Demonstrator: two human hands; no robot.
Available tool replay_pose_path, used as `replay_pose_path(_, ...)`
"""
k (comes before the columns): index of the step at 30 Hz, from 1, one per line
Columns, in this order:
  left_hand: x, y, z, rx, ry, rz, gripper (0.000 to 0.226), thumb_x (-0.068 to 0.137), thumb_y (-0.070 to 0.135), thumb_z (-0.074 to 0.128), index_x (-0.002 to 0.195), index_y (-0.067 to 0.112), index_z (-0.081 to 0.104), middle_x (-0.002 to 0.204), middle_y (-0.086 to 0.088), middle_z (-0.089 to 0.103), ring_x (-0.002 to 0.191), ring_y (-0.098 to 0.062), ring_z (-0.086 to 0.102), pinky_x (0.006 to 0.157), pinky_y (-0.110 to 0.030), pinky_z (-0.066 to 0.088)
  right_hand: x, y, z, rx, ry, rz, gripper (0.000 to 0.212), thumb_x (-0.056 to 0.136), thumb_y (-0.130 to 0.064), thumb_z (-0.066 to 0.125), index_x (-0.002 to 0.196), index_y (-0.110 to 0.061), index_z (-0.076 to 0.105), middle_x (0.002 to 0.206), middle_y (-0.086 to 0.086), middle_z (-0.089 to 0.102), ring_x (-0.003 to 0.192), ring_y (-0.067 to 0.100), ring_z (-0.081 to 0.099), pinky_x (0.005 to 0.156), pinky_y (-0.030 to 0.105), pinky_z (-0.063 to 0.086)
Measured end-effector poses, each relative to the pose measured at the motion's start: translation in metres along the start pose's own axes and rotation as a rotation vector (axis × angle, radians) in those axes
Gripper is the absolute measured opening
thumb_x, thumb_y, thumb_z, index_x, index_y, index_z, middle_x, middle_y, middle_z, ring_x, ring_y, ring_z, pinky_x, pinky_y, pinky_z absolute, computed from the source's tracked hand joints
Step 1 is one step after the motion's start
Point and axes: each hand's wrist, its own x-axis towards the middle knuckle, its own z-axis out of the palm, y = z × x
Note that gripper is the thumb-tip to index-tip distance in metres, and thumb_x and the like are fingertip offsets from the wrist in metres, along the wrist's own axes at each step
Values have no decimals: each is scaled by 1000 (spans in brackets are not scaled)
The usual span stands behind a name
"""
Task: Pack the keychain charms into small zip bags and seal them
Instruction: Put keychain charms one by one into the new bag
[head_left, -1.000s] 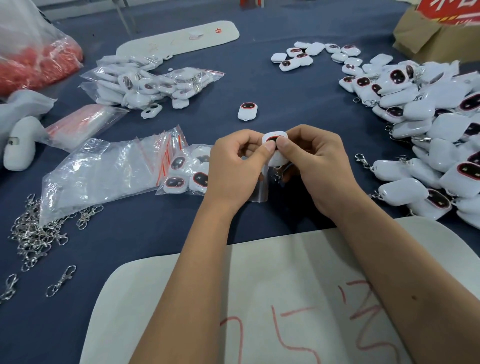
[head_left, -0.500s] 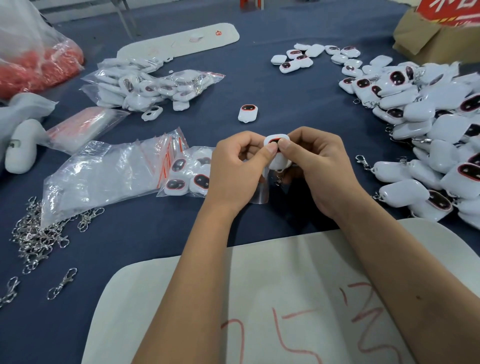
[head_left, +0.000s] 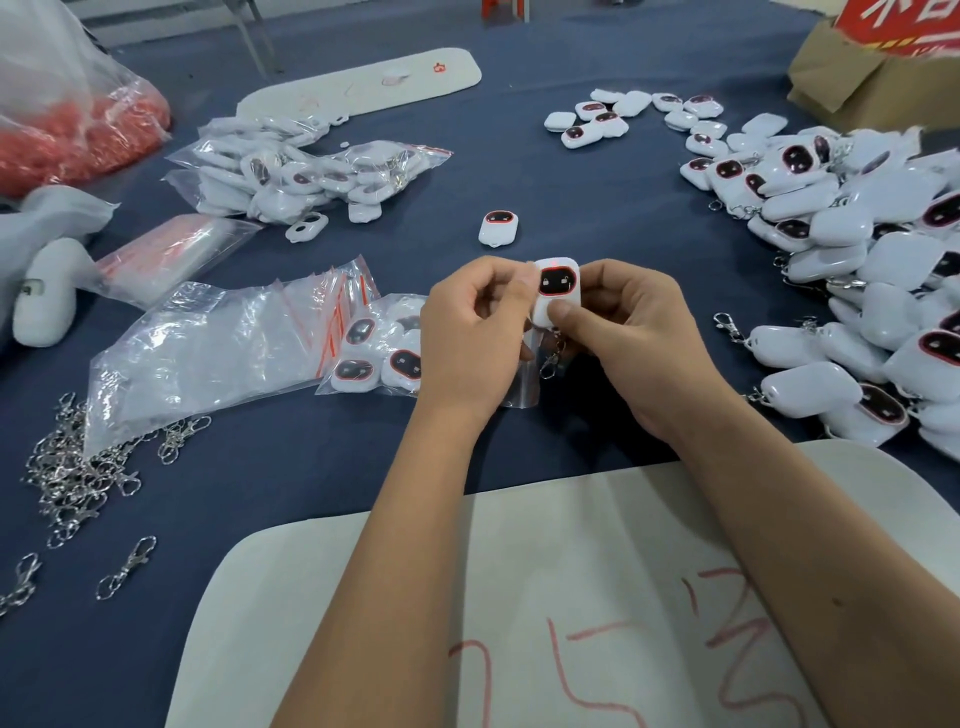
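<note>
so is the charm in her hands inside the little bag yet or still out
Partly in. The charm has its face bare above the zip bag; its clasp hangs inside the clear film. Both the left hand and right hand pinch it.

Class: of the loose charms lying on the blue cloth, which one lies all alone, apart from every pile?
The single charm just beyond the hands, face up; all other charms sit in groups, piles or bags.

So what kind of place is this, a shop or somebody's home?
It looks like a small packing or assembly workbench, not a home. A big heap of identical white charms lies on the right, stacks of empty zip bags and loose metal clasps on the left, and filled bags further back.
</note>
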Motion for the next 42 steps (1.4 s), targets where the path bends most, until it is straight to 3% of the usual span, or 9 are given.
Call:
replay_pose_path(6, 6, 4, -8, 114, 177, 23, 26, 101, 22, 60, 81, 6, 67, 68, -3, 64, 63, -15, 57, 66, -36, 50, 1, 1, 0, 27, 86, 2, 9, 96, -3, 70, 101, -9, 74, 86, 5, 79, 74, 15, 73, 67, 25, 56)
replay_pose_path(10, 3, 5, -9, 411, 84, 16, 19, 89, 25, 72, 75, 16, 64, 66, 8, 63, 66, -9, 60, 64, -21, 45, 2, 0, -2, 25, 95, 11, 8, 95, -4, 71, 100, -8, 75, 85, 8, 79, 70, 15, 73, 65, 24, 56)
replay_pose_path(15, 1, 11, -10, 616, -7, -67, 44, 71, 51, 88, 78, 19, 58, 70, 7, 62, 67, -9, 58, 58, -26, 43, 2, -2, -1, 91, 125, 56, 14, 100, -14, 69, 112, -7, 68, 80, 11, 76, 61, 15, 68, 56, 25, 54)
replay_pose_path(19, 2, 20, -15, 736, -160, -87, 27, 71, 31, 84, 82, 22, 61, 80, 7, 65, 81, -15, 63, 69, -34, 52, 3, -1, -1, 74, 158, 73, 14, 102, -18, 67, 113, -10, 63, 76, 3, 74, 57, 12, 61, 51, 25, 48)
replay_pose_path(24, 5, 23, -26, 686, -163, -87, 19, 80, 9, 69, 66, 22, 70, 62, 11, 67, 68, -10, 66, 63, -25, 51, 0, -2, -1, 33, 119, -19, 11, 98, -12, 64, 104, -11, 73, 72, -4, 67, 57, 9, 54, 51, 18, 43)
replay_pose_path(30, 7, 19, -33, 434, -124, -165, 25, 79, 0, 62, 65, 17, 73, 57, 0, 70, 52, -21, 69, 68, -43, 65, -5, -5, 3, -176, 26, -71, 14, 92, -7, 67, 87, -16, 77, 73, 3, 73, 62, 12, 59, 57, 28, 46)
replay_pose_path(34, 7, 19, -30, 442, -43, -21, 17, 77, 9, 67, 64, 19, 70, 54, 9, 65, 50, -10, 62, 58, -29, 54, -7, -5, 7, -313, -23, -122, 6, 93, -12, 73, 96, -15, 77, 66, -5, 65, 57, 6, 52, 59, 19, 42)
replay_pose_path(38, 5, 23, -21, 436, 17, 153, 13, 76, 12, 69, 64, 16, 67, 55, 5, 65, 54, -12, 61, 57, -26, 49, -9, -6, 11, -310, 90, -196, 20, 90, -17, 82, 87, -8, 65, 71, 2, 68, 59, 14, 58, 60, 28, 50)
replay_pose_path(42, 3, 25, -13, 405, 135, 224, 16, 80, 13, 70, 65, 14, 66, 55, 6, 63, 54, -11, 58, 57, -19, 43, -13, -10, 16, -228, -35, -226, 8, 93, 1, 72, 99, -3, 75, 86, 4, 77, 78, 10, 71, 76, 30, 55)
